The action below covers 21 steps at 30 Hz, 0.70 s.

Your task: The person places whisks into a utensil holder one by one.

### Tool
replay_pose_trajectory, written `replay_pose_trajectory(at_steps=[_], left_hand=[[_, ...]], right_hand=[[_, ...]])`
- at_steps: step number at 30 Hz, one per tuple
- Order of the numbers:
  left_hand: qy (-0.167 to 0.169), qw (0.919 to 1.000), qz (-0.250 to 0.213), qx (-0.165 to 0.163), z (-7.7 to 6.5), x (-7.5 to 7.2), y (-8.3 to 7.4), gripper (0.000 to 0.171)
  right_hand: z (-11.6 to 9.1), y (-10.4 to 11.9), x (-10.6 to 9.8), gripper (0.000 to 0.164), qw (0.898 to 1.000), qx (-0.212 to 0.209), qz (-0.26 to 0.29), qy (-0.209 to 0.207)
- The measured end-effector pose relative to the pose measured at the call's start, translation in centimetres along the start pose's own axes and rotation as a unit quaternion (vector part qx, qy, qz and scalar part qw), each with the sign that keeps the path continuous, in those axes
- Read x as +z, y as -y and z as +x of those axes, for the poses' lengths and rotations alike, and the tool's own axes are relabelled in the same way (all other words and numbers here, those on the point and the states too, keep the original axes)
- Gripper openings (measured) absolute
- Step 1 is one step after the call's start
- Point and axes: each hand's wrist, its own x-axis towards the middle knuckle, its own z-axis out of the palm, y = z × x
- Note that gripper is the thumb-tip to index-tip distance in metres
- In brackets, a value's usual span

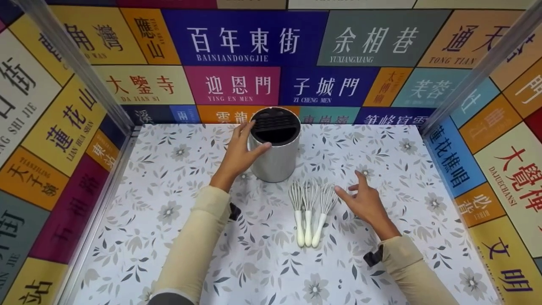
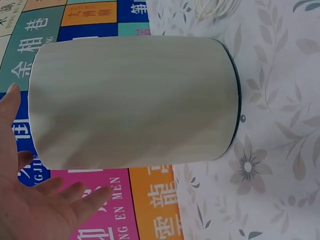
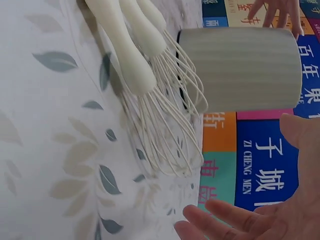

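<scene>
A light grey cylindrical utensil holder (image 1: pixel 275 163) with a black slotted insert (image 1: pixel 276 126) stands upright at the back middle of the table. My left hand (image 1: pixel 241 152) is at its left side near the top rim, thumb and fingers spread; in the left wrist view the fingers (image 2: pixel 90 202) are extended beside the grey wall. Three whisks (image 1: pixel 308 216) with cream handles lie side by side in front of the holder, wire ends toward it. Just right of their wires hovers my right hand (image 1: pixel 365 202), fingers apart and holding nothing. The right wrist view shows the whisks (image 3: pixel 142 75) close up.
A white tablecloth (image 1: pixel 178 237) with grey flowers and leaves covers the table. Panels with coloured signs (image 1: pixel 250 38) enclose the back and both sides, with clear corner strips (image 1: pixel 80 63) between them.
</scene>
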Motion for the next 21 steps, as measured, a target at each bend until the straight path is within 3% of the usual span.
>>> replay_pose_trajectory(at_steps=[13, 21], left_hand=[[0.01, 0.9991, -0.031, -0.026, 0.6, 1.0, 0.5, 0.089], [-0.002, 0.9988, -0.042, -0.025, 0.7, 1.6, 0.7, 0.088]], right_hand=[[-1.4, -0.2, 3.3, 0.091, 0.996, 0.076, -0.01, 0.04], [-2.2, 0.1, 4.9, 0.075, 0.99, 0.108, 0.036, 0.084]])
